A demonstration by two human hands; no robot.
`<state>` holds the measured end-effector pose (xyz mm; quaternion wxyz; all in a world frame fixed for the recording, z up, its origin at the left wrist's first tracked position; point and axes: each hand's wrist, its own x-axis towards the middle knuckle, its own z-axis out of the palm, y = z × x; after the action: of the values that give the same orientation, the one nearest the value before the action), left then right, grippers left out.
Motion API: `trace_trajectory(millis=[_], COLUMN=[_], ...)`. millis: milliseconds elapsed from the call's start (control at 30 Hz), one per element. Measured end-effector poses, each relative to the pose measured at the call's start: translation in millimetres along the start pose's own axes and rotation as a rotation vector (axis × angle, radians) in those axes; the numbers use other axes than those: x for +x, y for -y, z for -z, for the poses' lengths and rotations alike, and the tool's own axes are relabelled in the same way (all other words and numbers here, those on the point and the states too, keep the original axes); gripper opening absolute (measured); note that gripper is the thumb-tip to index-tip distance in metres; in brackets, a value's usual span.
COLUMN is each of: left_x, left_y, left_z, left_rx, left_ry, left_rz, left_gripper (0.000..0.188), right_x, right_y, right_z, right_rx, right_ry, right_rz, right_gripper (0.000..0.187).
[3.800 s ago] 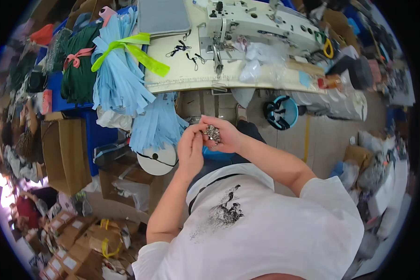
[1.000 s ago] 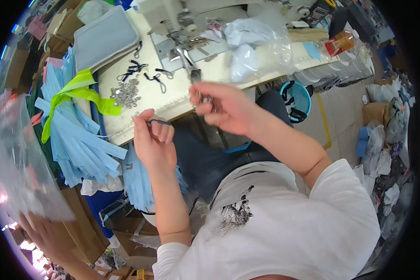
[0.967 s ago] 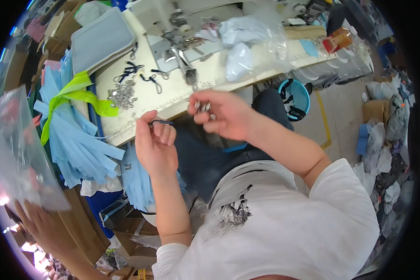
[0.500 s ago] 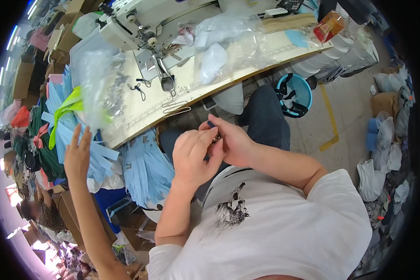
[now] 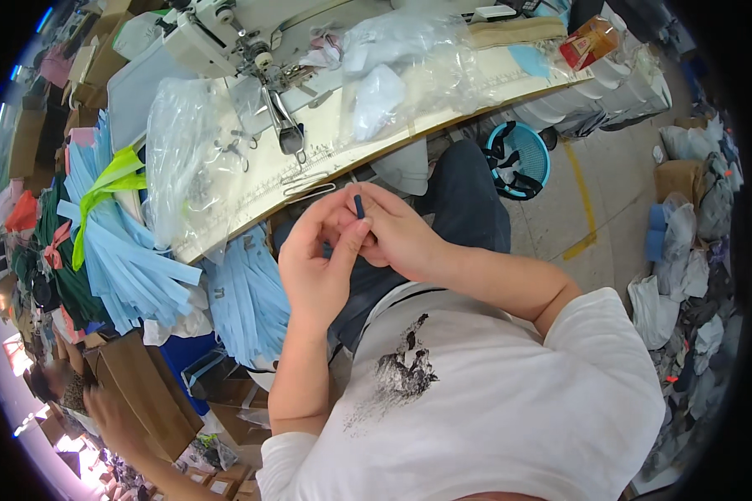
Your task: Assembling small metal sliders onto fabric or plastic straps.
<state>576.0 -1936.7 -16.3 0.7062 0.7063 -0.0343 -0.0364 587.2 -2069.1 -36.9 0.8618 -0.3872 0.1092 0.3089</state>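
My left hand [image 5: 313, 263] and my right hand [image 5: 403, 238] meet above my lap, just off the table's near edge. Between their fingertips is a small dark-blue stick-like piece [image 5: 359, 207], too small to identify. My left thumb presses against its lower end, and my right fingers curl around it from the other side. Whatever else lies inside the fingers is hidden. Beyond the hands, a pair of metal wire loops [image 5: 309, 184] lies on the table edge, near the sewing machine [image 5: 205, 37] and its metal folder attachment [image 5: 286, 129].
Clear plastic bags [image 5: 180, 159] lie on the white tabletop [image 5: 267, 179]. Bundles of light-blue strips [image 5: 246, 301] hang beside the table at left. A blue basket [image 5: 539, 154] stands on the floor. Another person's arm [image 5: 129, 438] is at lower left, by a cardboard box [image 5: 138, 388].
My hands have shifted slightly left and up, and the dark piece now shows more between them. The other person's arm has dropped away from the strips; a plastic bag now rests on the table.
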Motion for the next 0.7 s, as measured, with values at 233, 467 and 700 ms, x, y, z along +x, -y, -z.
trace_trajectory(millis=[233,467,700], left_x=[-2.9,-11.6,-18.0], left_y=[-0.8,4.7,12.4], left_z=[21.5,30.1,20.0], left_rx=[-0.306,-0.675,-0.673], left_ry=[-0.120,-0.128,-0.087], left_rz=[0.063,0.128,0.242], left_gripper=[0.023,0.018,0.026], right_x=[5.1,-2.9,-12.5], right_y=[8.6,23.6,22.0], right_z=[13.8,11.7,42.8], right_rx=[0.233,0.122,0.199], right_ry=[0.137,0.058,0.230], right_rz=[-0.128,-0.100,-0.086], right_gripper=[0.024,0.019,0.031])
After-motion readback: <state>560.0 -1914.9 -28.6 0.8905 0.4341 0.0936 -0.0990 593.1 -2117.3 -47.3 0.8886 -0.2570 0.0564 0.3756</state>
